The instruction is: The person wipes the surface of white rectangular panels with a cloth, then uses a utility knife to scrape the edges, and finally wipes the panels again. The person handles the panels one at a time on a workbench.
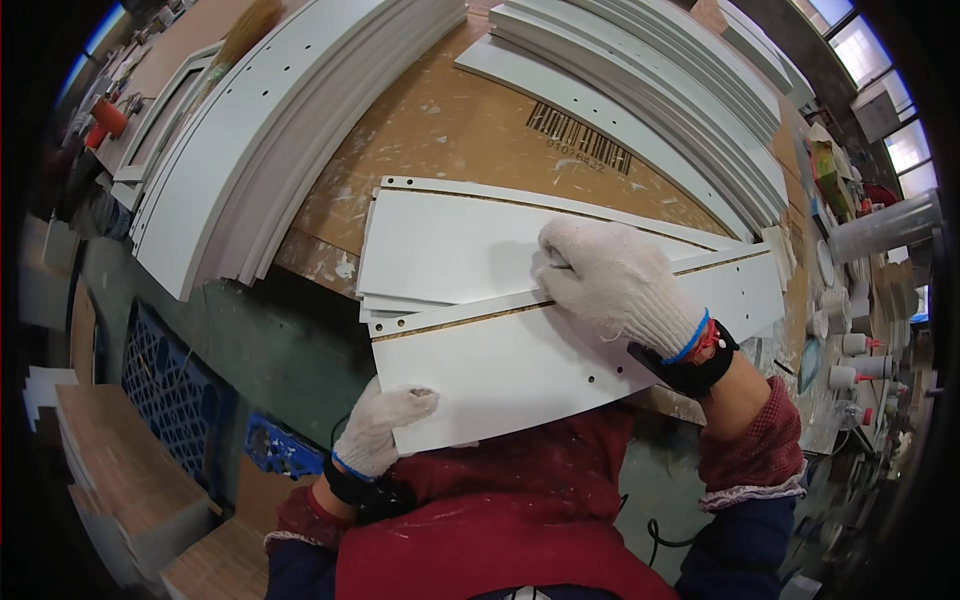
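A long white panel (480, 370) with a narrow brown groove and small drilled holes lies slanted in front of me, its near edge by my red apron. My left hand (385, 425), in a white knit glove, grips the panel's lower left corner, with the thumb on top. My right hand (615, 275), gloved too, is closed above the groove near the panel's middle. Whatever its curled fingers hold, if anything, is hidden. Beneath and beyond lie further white panels (440, 240), the top one grooved the same way.
Tall stacks of white panels stand at the left (240, 150) and far right (640, 80) of a cardboard-covered table (430, 130). A blue plastic crate (170, 380) and wood-coloured boards (130, 450) sit low at the left. Bottles and tubs (850, 345) crowd the right side.
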A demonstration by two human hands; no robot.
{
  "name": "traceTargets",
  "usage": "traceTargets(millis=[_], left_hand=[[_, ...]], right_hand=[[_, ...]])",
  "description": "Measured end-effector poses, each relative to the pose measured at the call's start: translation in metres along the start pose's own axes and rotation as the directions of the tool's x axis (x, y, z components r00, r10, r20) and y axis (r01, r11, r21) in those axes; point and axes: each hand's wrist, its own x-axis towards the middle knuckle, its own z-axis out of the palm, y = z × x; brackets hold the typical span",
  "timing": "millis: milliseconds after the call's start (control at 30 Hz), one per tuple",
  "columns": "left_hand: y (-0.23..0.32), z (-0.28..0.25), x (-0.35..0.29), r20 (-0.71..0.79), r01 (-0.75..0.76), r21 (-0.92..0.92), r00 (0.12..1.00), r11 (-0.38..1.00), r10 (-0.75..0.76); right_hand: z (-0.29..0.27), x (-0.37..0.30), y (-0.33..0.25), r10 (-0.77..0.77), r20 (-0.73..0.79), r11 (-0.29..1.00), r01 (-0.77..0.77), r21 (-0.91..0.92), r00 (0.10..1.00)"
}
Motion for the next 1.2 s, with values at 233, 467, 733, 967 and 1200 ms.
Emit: traceTargets(millis=[233, 467, 733, 967, 1200], left_hand=[[-0.001, -0.004, 0.0, -0.009, 0.001, 0.038, 1.0, 0.999, 0.0], [-0.002, -0.005, 0.002, -0.008, -0.008, 0.055, 1.0, 0.998, 0.008], [-0.004, -0.008, 0.004, -0.018, -0.014, -0.021, 1.0, 1.0, 0.014], [-0.004, -0.01, 0.003, -0.027, -0.02, 0.067, 0.999, 0.998, 0.022], [0.0, 0.0, 0.001, -0.027, -0.03, 0.085, 0.999, 0.996, 0.032]], right_hand=[[0.005, -0.008, 0.007, -0.11, -0.078, 0.972, 0.124, 0.197, 0.991], [0.008, 0.002, 0.008, -0.088, -0.116, 0.962, 0.114, 0.248, 0.989], [0.01, 0.005, 0.001, -0.109, -0.118, 0.963, 0.134, 0.234, 0.987], [0.006, 0.01, -0.007, -0.149, -0.04, 0.989, 0.149, -0.009, 0.988], [0.003, -0.003, 0.007, -0.062, -0.05, 0.998, 0.064, 0.027, 0.997]])
